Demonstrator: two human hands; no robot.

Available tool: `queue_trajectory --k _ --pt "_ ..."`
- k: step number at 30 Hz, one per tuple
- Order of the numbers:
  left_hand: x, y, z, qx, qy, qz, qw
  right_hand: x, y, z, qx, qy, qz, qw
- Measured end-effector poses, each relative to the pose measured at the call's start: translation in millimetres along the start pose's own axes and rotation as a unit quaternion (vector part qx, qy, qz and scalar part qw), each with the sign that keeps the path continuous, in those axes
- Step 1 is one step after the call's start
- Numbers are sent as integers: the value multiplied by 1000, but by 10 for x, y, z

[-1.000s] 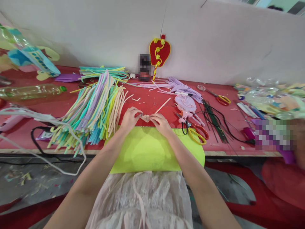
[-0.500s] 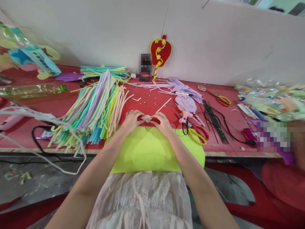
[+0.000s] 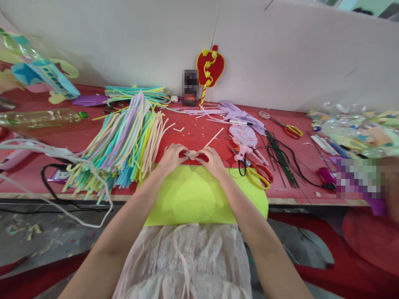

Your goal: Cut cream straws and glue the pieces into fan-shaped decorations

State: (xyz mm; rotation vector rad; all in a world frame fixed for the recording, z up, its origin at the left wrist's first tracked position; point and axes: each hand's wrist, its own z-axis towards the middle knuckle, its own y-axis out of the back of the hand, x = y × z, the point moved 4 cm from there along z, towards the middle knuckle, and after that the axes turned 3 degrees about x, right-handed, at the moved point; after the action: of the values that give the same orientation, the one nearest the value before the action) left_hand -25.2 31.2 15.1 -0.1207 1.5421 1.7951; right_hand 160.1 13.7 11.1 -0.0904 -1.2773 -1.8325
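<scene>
"What's that tiny cream thing [image 3: 193, 154]?"
"I can't tell its shape. It's too small, and the left hand [image 3: 172, 158] and right hand [image 3: 212, 161] hide its sides."
"Can you see all of the bottle with the green cap [image 3: 43, 118]?"
"No, the left edge cuts off its end. The pink tool [image 3: 15, 161] is cut off there too."
"And the dark thing standing up at the back [image 3: 190, 85]?"
"It's all blurry squares."
"Who's on the right?"
"A person [image 3: 392, 180], blurry and cut off by the edge."
</scene>
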Motion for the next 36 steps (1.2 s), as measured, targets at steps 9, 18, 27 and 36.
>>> queue_trajectory --k 9,18,27,36 --pt "-81 36 -23 8 -4 24 1000 5 -21 -8 3 -4 -4 1000" --pt "-86 46 -24 10 -8 25 1000 108 -21 14 47 39 1 998" --pt "-70 36 -30 2 -7 14 1000 101 -44 9 67 29 15 997" --pt "-89 41 -26 6 -9 8 1000 112 -32 17 63 36 13 997"
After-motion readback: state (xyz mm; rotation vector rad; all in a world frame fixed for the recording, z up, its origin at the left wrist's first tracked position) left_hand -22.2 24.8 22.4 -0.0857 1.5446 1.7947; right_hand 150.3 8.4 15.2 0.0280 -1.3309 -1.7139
